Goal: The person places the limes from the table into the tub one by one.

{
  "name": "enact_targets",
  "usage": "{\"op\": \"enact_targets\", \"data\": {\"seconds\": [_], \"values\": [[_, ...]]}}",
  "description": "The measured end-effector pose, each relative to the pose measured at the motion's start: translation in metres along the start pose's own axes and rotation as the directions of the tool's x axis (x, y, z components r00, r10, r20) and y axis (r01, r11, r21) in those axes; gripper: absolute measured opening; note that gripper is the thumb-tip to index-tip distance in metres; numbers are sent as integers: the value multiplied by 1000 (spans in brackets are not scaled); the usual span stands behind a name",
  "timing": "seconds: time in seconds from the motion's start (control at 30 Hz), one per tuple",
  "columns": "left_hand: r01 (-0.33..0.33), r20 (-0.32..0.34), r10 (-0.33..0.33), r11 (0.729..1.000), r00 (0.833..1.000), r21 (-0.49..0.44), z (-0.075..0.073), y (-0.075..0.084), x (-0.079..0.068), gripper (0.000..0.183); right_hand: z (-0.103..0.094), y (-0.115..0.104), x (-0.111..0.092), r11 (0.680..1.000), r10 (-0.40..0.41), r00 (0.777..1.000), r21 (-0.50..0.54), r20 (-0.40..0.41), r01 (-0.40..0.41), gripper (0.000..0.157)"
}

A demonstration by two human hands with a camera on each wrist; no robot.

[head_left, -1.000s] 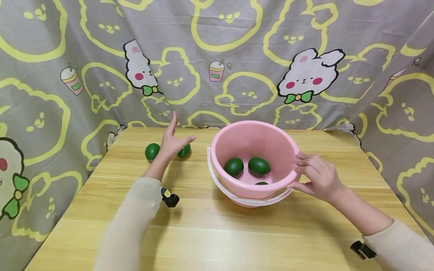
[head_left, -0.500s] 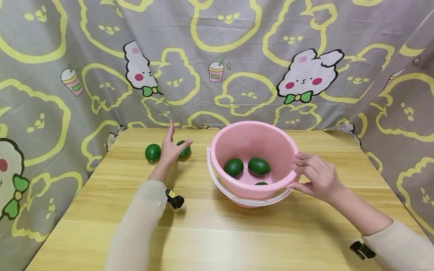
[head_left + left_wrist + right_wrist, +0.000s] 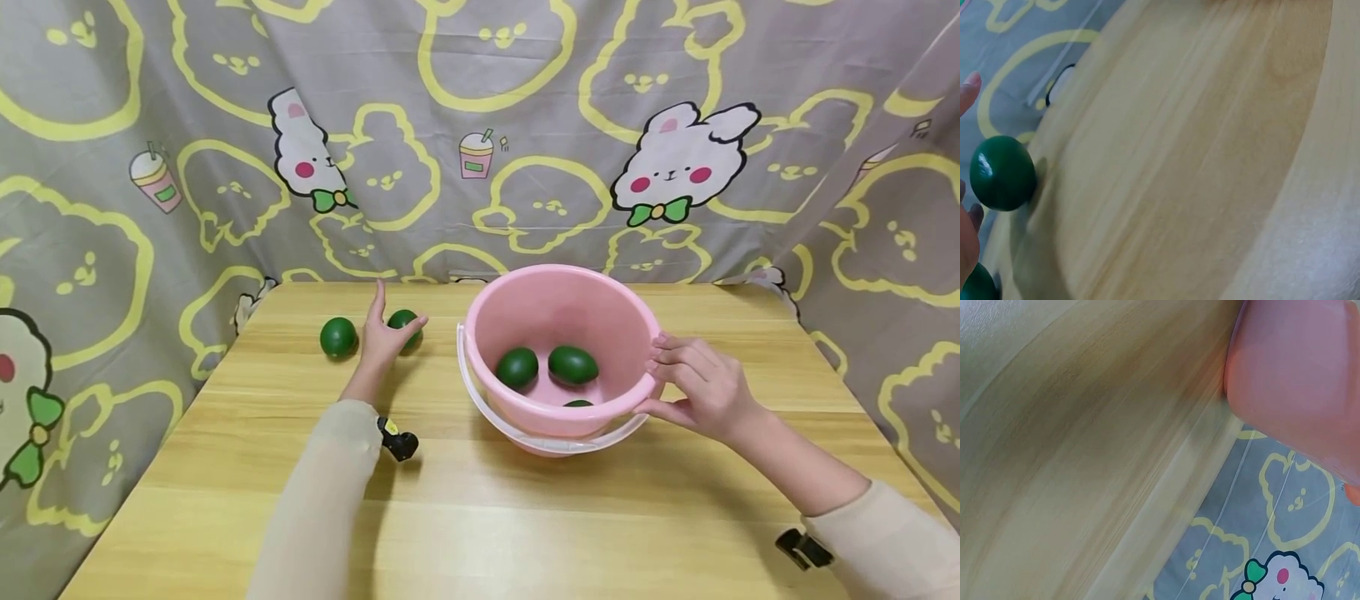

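A pink bucket (image 3: 558, 414) stands on the table with several smooth, dark green egg-shaped fruits (image 3: 573, 366) inside; one is mostly hidden by the near rim. My right hand (image 3: 708, 390) grips the bucket's right rim, fingers over the edge and thumb lower on the outside. At the left, my left hand (image 3: 381, 343) is spread wide, thumb apart from the fingers, close behind one green fruit (image 3: 401, 320) on the table. Whether it touches that fruit is unclear. Another green fruit (image 3: 339, 338) lies just left of the hand.
The bucket's white handle (image 3: 517, 436) hangs down along its near left side. A wooden table (image 3: 480, 517) carries everything. Grey curtain (image 3: 480, 225) with yellow cartoon outlines encloses the back and sides.
My left hand has lowered and shifted slightly right and nearer, toward the right-hand fruit on the table. The right hand and bucket have stayed in place.
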State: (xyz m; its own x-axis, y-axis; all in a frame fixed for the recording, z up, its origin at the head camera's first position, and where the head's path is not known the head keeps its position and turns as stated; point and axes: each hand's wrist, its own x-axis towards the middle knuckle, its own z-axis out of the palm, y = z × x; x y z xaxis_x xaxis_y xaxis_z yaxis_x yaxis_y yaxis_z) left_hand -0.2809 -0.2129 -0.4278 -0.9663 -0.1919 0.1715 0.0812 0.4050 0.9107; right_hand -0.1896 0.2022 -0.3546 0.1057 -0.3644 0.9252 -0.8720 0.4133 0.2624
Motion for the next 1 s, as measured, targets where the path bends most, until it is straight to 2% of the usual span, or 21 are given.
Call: {"op": "enact_targets", "data": {"seconds": [0.2,0.4,0.67,0.8,1.0], "values": [[45,-38,-43,998,998,37,-1,-13,0,102,2,1,1,1000,-10,1000,8,18,10,56],[53,-38,-52,998,998,31,4,-20,1,102,-1,1,1,1000,-8,1000,4,22,8,56],[38,-15,-37,998,999,40,9,-30,2,106,-2,0,0,1000,-5,1000,-4,29,5,56],[38,8,-38,998,999,58,13,-31,0,106,-3,0,0,1000,-3,1000,-9,31,3,57],[24,4,-24,998,1000,57,17,-30,2,107,-2,0,0,1000,-2,1000,-9,26,2,58]]}}
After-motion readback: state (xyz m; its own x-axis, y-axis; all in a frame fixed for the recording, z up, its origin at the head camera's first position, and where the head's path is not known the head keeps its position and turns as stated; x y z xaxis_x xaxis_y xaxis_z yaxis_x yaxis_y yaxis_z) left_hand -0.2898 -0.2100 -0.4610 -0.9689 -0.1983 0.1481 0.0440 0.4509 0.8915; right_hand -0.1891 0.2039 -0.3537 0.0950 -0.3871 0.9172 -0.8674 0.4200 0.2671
